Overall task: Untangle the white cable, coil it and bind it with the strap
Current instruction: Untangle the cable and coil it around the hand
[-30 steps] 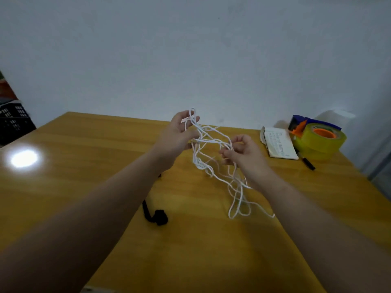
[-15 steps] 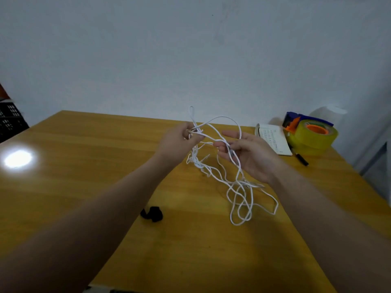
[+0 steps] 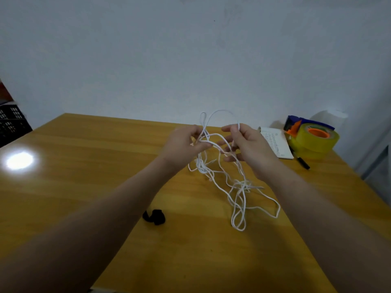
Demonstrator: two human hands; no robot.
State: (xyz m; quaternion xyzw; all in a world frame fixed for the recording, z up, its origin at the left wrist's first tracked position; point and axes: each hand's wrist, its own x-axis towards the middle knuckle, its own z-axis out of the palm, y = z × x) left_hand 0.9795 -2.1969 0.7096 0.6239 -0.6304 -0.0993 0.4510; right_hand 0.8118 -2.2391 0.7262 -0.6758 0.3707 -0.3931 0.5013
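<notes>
**Both hands busy: left hand [image 3: 184,142] and right hand [image 3: 249,144] hold the knotty cable [image 3: 237,191]**

From my seat far away, I see the left hand pinch a bunch of strands between thumb and fingers. The right hand pinches one strand up high, and its other fingers are spread out. The cable hangs in the air between them. One loop arches up at 12 o'clock. Messy loops fall toward 5 o'clock, and the low ones lie on the table [image 3: 84,166]. The strap [image 3: 155,216] sits on the table at 7 o'clock from the hands, well apart from the cable.

I think this is the untangling part, and early in it. To do it well, I would keep the left pinch firm and let the right hand follow one strand slowly. Pull loops out wide, not tight. Hard tugs could make the knots small and stuck. Finding a loose end first would help.
</notes>
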